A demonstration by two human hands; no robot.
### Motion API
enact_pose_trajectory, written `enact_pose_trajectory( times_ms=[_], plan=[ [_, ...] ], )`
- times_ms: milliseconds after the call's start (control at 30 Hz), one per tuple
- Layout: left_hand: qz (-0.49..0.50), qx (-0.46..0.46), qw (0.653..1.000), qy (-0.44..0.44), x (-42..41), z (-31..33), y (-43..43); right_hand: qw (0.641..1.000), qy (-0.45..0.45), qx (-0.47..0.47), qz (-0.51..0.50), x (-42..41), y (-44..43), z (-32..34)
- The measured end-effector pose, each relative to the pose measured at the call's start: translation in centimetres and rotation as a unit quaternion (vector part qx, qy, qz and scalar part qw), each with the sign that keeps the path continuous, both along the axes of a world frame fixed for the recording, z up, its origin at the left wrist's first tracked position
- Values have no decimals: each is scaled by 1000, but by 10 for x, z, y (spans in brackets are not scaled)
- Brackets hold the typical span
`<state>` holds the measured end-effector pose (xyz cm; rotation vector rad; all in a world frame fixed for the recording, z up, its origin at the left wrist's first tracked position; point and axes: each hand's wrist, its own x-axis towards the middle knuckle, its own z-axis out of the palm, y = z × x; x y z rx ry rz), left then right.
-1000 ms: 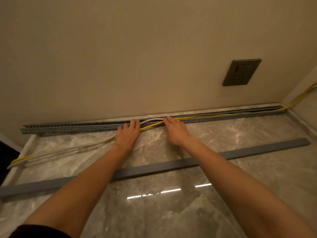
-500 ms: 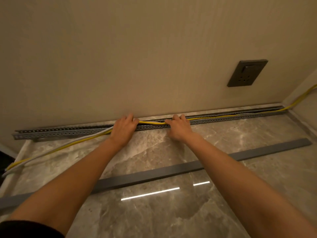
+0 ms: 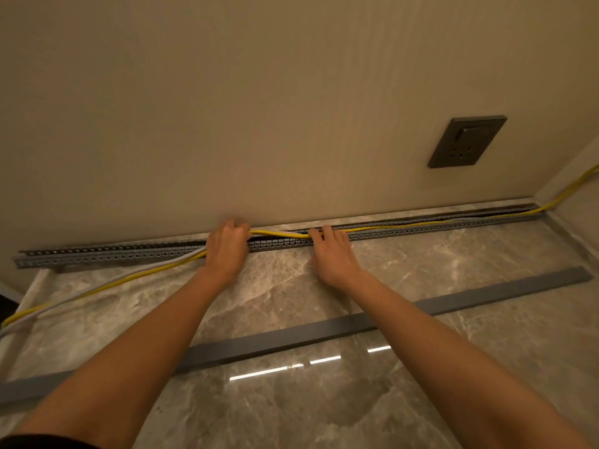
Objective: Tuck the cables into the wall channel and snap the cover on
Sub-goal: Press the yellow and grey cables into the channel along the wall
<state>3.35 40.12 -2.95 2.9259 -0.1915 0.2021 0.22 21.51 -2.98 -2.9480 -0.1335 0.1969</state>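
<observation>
We are mid-tuck: our left hand (image 3: 227,251) and right hand (image 3: 330,251) pinch the yellow cable (image 3: 278,234) over the slotted grey wall channel (image 3: 107,252). Leftward slack next; flat grey cover strip (image 3: 486,294) waits at six o'clock.

An indoor room, likely a home: polished marble-look floor tiles (image 3: 291,416) run beneath the fingers (image 3: 327,231), a plain beige wall (image 3: 259,108) rises just beyond them, and a dark wall socket (image 3: 466,142) sits up and to their right.

Glossy marble floor (image 3: 291,413), matt cover (image 3: 324,332)
</observation>
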Motion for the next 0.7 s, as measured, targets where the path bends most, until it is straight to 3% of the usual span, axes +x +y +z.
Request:
enact_pose_trajectory(
  times_ms=[233,433,700],
  plan=[
    [41,23,999,19,-1,-1,-5,996,-77,-12,49,-9,-8,-1],
    [65,4,996,59,0,12,-10,996,-55,-18,69,-9,-1,2],
    [-42,-41,998,30,-5,10,-38,998,-3,-6,61,1,-3,11]
  ],
)
